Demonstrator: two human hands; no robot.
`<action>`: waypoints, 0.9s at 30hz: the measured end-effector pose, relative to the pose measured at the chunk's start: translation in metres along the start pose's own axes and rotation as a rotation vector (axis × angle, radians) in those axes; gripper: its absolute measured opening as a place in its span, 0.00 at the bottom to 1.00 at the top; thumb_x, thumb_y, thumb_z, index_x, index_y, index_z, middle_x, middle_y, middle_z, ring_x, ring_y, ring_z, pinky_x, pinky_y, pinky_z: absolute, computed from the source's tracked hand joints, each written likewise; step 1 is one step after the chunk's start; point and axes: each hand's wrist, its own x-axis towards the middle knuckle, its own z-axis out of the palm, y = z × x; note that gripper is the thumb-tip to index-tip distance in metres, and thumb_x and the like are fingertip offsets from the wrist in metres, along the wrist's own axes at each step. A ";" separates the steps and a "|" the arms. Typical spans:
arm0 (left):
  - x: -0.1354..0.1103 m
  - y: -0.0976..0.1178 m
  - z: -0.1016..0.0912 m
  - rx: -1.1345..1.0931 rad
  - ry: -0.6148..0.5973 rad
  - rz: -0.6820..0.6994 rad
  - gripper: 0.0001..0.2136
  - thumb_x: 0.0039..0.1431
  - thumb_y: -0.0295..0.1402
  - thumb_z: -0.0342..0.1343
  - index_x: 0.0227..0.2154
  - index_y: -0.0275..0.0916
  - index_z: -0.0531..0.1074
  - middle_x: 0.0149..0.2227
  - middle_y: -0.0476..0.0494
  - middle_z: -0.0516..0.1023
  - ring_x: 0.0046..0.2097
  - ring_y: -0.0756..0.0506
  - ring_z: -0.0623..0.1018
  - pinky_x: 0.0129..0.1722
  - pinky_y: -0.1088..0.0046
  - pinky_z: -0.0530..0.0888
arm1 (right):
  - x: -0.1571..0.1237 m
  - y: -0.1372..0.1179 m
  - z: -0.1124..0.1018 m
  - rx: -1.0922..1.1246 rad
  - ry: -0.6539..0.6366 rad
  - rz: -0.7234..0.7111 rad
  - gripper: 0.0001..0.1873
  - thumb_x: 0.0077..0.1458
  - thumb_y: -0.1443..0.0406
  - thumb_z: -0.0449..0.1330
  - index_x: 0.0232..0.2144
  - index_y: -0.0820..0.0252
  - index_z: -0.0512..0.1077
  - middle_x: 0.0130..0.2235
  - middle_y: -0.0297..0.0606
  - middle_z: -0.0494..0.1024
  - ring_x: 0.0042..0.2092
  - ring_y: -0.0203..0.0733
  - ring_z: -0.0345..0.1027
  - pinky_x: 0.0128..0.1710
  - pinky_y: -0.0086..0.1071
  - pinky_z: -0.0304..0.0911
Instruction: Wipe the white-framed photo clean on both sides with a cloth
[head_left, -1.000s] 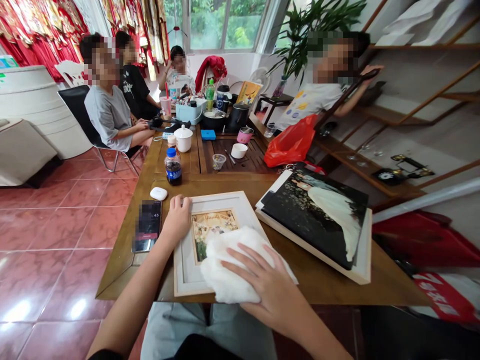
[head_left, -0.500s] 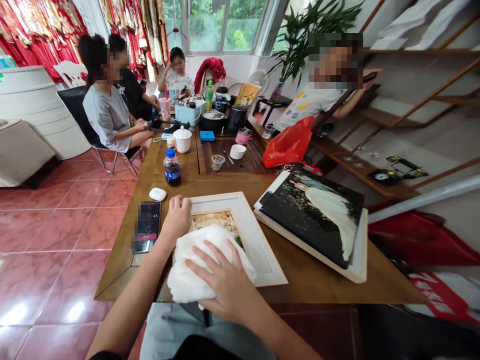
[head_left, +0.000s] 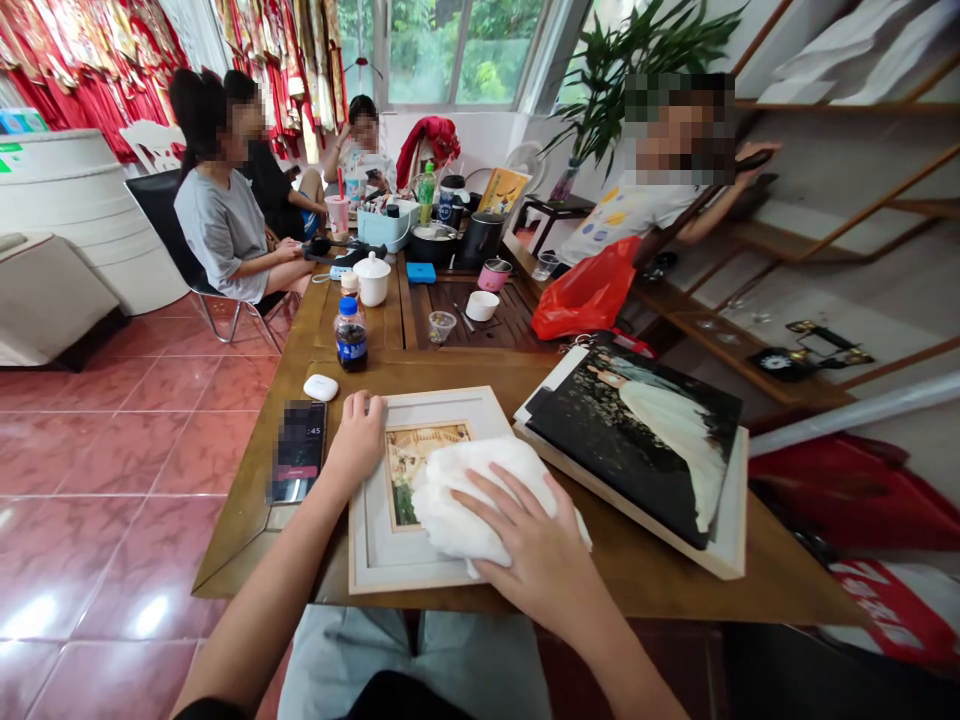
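Note:
A white picture frame with a small photo lies flat at the near edge of the wooden table. My left hand is curled over the frame's top left corner, pressing it down. My right hand lies flat with fingers spread on a crumpled white cloth that covers the frame's right half.
A phone and a white earbud case lie left of the frame. A large dark photo print on a stack of frames sits to the right. Further back are a cola bottle, a tea tray, a red bag and several seated people.
My right hand slid the cloth from the frame's right side to its lower left, then back to the right half. My left hand stayed on the frame's corner.

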 end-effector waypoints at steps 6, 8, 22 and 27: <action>0.000 -0.002 0.002 -0.005 -0.011 -0.011 0.19 0.64 0.22 0.44 0.57 0.34 0.65 0.57 0.30 0.64 0.62 0.35 0.62 0.62 0.51 0.66 | 0.036 -0.044 -0.003 0.140 -0.215 -0.090 0.38 0.58 0.54 0.62 0.69 0.40 0.59 0.73 0.37 0.55 0.73 0.63 0.43 0.66 0.73 0.30; 0.000 -0.004 0.003 -0.012 -0.015 -0.012 0.19 0.64 0.22 0.45 0.57 0.35 0.65 0.58 0.31 0.64 0.62 0.35 0.62 0.62 0.50 0.66 | 0.046 -0.055 0.001 0.174 -0.217 -0.115 0.38 0.59 0.52 0.61 0.70 0.39 0.57 0.74 0.36 0.53 0.73 0.63 0.40 0.65 0.74 0.28; 0.000 0.001 -0.001 -0.003 -0.012 -0.028 0.20 0.64 0.22 0.44 0.58 0.34 0.65 0.57 0.31 0.65 0.62 0.35 0.63 0.63 0.50 0.65 | 0.019 -0.006 0.000 -0.066 0.030 0.060 0.31 0.59 0.60 0.59 0.65 0.45 0.66 0.70 0.42 0.62 0.70 0.62 0.50 0.64 0.72 0.36; 0.001 -0.001 0.003 -0.021 -0.017 -0.031 0.20 0.64 0.22 0.45 0.58 0.35 0.65 0.58 0.31 0.64 0.62 0.35 0.62 0.63 0.51 0.66 | 0.034 -0.044 -0.004 0.099 -0.204 -0.063 0.39 0.58 0.58 0.61 0.70 0.40 0.58 0.74 0.37 0.54 0.73 0.62 0.42 0.65 0.74 0.33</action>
